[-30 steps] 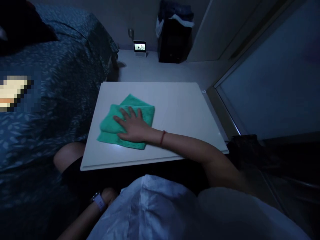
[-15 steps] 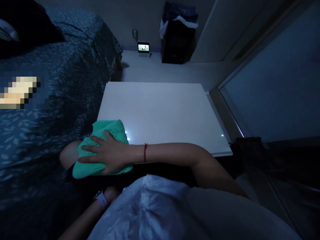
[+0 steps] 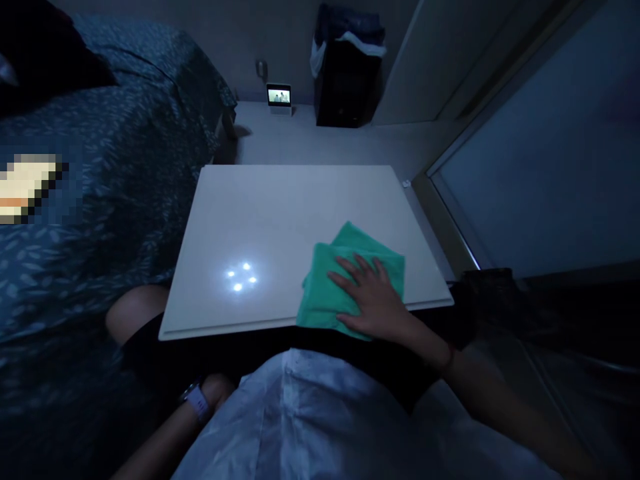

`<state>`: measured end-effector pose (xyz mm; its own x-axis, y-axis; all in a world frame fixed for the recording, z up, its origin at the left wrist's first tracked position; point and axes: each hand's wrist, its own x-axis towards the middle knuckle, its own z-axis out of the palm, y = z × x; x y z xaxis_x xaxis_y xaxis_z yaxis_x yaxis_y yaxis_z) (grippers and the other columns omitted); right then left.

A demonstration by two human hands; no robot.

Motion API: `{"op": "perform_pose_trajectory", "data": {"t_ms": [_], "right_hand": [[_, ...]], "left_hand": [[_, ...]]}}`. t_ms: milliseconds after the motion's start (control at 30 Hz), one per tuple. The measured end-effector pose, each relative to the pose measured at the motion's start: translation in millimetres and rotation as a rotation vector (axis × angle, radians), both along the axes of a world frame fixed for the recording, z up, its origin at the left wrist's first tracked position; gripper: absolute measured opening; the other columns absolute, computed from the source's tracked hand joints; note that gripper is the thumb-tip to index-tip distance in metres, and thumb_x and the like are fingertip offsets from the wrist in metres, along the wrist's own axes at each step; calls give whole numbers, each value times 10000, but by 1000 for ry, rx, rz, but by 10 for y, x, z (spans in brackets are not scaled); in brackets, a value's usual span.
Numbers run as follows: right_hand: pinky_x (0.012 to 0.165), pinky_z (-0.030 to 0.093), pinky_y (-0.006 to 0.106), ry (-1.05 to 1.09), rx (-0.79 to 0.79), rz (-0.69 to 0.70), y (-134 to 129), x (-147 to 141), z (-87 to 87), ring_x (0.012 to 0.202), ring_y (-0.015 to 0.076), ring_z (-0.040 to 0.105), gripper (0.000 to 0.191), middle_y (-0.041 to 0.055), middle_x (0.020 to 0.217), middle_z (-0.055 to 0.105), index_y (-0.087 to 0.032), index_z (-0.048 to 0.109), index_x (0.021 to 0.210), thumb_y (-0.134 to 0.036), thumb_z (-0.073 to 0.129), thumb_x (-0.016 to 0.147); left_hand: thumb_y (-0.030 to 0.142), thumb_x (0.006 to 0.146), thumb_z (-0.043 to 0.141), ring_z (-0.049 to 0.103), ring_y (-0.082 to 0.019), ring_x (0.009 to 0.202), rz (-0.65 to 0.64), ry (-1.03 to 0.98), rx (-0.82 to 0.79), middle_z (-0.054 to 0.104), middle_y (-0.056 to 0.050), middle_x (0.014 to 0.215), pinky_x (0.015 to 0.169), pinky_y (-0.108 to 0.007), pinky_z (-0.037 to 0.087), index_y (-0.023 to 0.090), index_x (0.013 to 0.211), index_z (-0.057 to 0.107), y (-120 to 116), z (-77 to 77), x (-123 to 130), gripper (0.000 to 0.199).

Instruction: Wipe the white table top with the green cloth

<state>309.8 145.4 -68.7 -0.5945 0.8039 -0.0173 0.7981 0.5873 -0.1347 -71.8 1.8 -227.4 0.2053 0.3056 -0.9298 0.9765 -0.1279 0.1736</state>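
Observation:
A green cloth [image 3: 325, 287] lies spread near the front right edge of a white tabletop [image 3: 280, 213], part of it hanging over that edge. My right hand [image 3: 373, 300] rests on the cloth with its fingers spread, pressing it flat. A thin red band circles that wrist. Low in the view, my left hand [image 3: 219, 390] is by my lap beside my shirt, a watch on its wrist; its fingers are hidden. Several bright light spots reflect off the tabletop left of the cloth.
A bed [image 3: 150, 127] with a leaf-patterned cover stands at the left. Beyond the table are a small lit screen [image 3: 279, 97] and a dark cabinet [image 3: 343, 87] with cloths on top. A pale panel [image 3: 540, 147] is at the right.
My right hand and the green cloth have moved from the table's left front corner to its right front part. My left hand stays low by my lap.

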Motion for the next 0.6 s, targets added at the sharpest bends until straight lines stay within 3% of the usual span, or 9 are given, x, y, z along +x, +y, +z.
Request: {"op": "perform_pose_trajectory", "data": {"t_ms": [167,233,300,433,600], "right_hand": [[1126,226,685,-62,102,-339,-137,617,-86,1469,396,260,726,81,1602,340,-343,365,1525,-594,512,860],[1107,267,677,-63,128,-444,-90,785,-97,1461,395,280,671,80,1595,347,-361,349,1528,-565,445,896],[1078,341,636,-40,126,-546,31,909,-105,1458,383,295,632,83,1590,345,-371,352,1524,-551,389,919],[965,466,577,68,54,-704,489,1055,-148,1385,403,407,672,175,1573,310,-247,348,1530,-554,357,932],[897,497,479,84,51,-772,1334,1067,-221,1181,378,593,686,297,1462,398,-122,321,1524,-521,330,966]], "left_hand": [[66,749,538,636,-219,983,60,49,-24,699,-88,957,897,-267,467,82,571,529,61,63,89,179],[99,706,583,630,-232,942,79,52,-78,665,-70,771,888,-290,482,102,506,470,99,79,156,229],[132,613,646,614,-264,856,61,84,-165,514,-52,536,882,-367,494,121,428,411,136,74,222,299],[129,538,646,601,-308,827,-3,130,-236,272,-36,403,931,-488,459,142,360,310,180,49,297,380],[-2,574,525,619,-301,932,-26,107,-223,221,-27,420,966,-438,450,125,376,282,213,197,350,338]]}}
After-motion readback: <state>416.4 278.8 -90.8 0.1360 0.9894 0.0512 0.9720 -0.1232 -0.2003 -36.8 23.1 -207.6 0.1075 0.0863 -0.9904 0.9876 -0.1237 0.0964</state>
